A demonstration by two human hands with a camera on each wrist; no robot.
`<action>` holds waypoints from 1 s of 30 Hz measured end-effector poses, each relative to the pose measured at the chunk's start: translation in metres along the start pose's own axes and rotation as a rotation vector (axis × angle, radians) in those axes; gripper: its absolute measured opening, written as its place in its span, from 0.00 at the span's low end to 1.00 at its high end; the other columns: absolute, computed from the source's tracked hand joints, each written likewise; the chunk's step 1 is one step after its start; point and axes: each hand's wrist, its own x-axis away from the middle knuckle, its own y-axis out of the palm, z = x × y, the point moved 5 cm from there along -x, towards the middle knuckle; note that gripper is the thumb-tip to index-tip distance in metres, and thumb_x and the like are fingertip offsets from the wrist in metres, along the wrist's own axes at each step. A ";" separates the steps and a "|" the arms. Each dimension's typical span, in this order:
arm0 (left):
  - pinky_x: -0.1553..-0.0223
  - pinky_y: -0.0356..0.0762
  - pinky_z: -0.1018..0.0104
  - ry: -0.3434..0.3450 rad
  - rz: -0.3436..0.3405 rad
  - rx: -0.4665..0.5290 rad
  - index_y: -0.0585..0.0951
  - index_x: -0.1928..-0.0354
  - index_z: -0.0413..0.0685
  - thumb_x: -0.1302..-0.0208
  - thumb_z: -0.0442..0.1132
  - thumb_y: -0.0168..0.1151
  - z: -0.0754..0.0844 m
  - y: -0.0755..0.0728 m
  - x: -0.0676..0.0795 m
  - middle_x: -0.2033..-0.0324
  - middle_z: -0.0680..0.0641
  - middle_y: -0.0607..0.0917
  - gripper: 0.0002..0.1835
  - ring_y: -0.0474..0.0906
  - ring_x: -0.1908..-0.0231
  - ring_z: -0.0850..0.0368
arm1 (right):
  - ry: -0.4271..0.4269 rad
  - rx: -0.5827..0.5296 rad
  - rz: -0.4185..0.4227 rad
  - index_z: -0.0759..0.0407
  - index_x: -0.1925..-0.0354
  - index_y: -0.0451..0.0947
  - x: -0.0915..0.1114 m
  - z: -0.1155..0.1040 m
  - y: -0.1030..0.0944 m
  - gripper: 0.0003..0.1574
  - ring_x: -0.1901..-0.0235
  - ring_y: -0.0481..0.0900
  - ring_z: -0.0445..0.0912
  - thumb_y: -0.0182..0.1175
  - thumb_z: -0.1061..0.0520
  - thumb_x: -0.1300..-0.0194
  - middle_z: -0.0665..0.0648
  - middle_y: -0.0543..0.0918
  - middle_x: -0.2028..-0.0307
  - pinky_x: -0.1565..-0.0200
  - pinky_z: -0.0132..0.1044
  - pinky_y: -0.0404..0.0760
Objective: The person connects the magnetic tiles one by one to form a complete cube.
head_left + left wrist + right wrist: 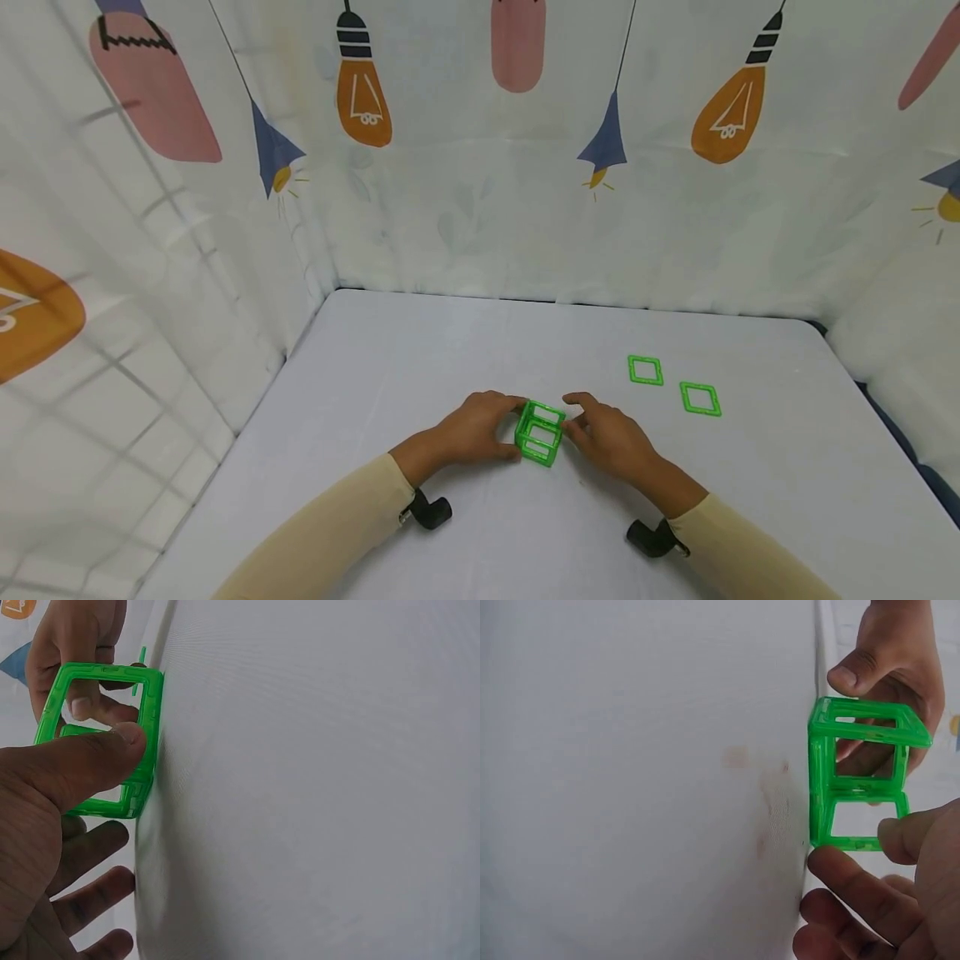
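In the head view a small boxy structure of green magnetic tile frames [540, 432] stands on the white table between both hands. The left hand [480, 425] holds its left side between thumb and forefinger. Across the tile face lies the left thumb [112, 754] in the left wrist view, with the lower fingers spread apart. At the structure's right side is the right hand [611, 442], fingers loosely extended. Its thumb [904, 836] overlaps the tile edge in the right wrist view, and a fingertip [826, 860] sits right at the lower corner.
Two loose green square tiles, one nearer [701, 399] and one farther [645, 370], lie flat on the white table [420, 342] to the right. White curtains [480, 217] printed with lamps and bulbs stand behind the table and along its left side.
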 end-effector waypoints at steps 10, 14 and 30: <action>0.35 0.69 0.53 -0.037 -0.018 0.003 0.73 0.28 0.49 0.44 0.50 0.79 -0.003 0.001 0.002 0.39 0.53 0.80 0.42 0.72 0.36 0.50 | -0.034 -0.049 -0.029 0.54 0.27 0.64 0.006 -0.003 0.003 0.39 0.53 0.84 0.46 0.67 0.55 0.31 0.42 0.87 0.61 0.50 0.49 0.80; 0.34 0.69 0.52 -0.047 -0.025 0.004 0.73 0.28 0.48 0.43 0.51 0.79 -0.002 0.001 0.004 0.38 0.51 0.80 0.42 0.72 0.35 0.49 | -0.065 -0.058 -0.027 0.57 0.26 0.62 0.006 -0.005 0.003 0.41 0.49 0.83 0.47 0.67 0.57 0.31 0.41 0.87 0.60 0.46 0.51 0.79; 0.32 0.65 0.53 0.004 -0.008 0.002 0.73 0.29 0.44 0.41 0.51 0.78 0.002 0.002 0.005 0.44 0.57 0.82 0.41 0.73 0.37 0.53 | -0.035 -0.077 -0.039 0.59 0.24 0.57 0.008 -0.001 0.002 0.46 0.44 0.81 0.52 0.67 0.60 0.33 0.44 0.88 0.57 0.42 0.55 0.76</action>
